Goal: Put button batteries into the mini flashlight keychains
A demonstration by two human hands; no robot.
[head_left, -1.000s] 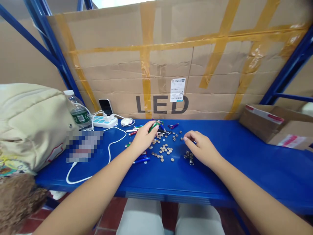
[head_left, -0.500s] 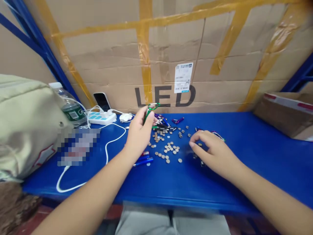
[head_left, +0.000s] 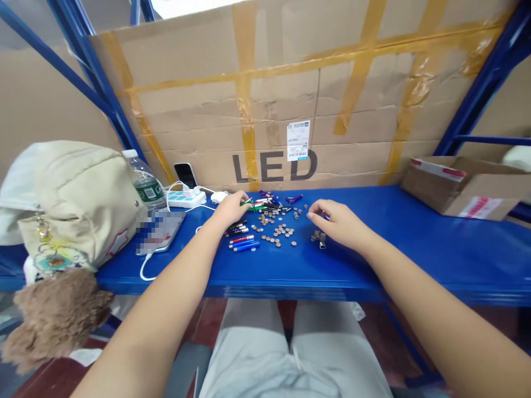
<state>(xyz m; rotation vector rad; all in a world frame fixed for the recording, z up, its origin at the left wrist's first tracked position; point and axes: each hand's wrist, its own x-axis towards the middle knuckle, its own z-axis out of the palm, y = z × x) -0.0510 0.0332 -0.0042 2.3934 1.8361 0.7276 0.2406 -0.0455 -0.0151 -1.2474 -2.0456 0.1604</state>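
My left hand [head_left: 229, 210] rests on the blue shelf [head_left: 415, 249], fingers curled round a small green keychain light [head_left: 248, 203] at the edge of a pile of coloured lights [head_left: 271, 200]. Several button cells [head_left: 277, 233] lie scattered between my hands. My right hand [head_left: 335, 221] hovers low over the shelf with fingers bent together in a pinch; what they hold, if anything, is hidden. A small heap of metal clips [head_left: 318, 239] lies just under that hand. More red and blue lights [head_left: 244, 243] lie near my left wrist.
A beige bag [head_left: 78, 199] with a brown plush toy [head_left: 50, 323] sits at the left, beside a water bottle [head_left: 145, 182], a power strip [head_left: 186, 198], a standing phone [head_left: 185, 174] and a flat phone [head_left: 160, 232] on a white cable. A taped "LED" carton [head_left: 290, 99] forms the back wall; an open cardboard box [head_left: 460, 185] stands right.
My left hand has lowered the green light from raised in the air back down to the pile. The right hand shifted slightly left. The camera pulled back and tilted down.
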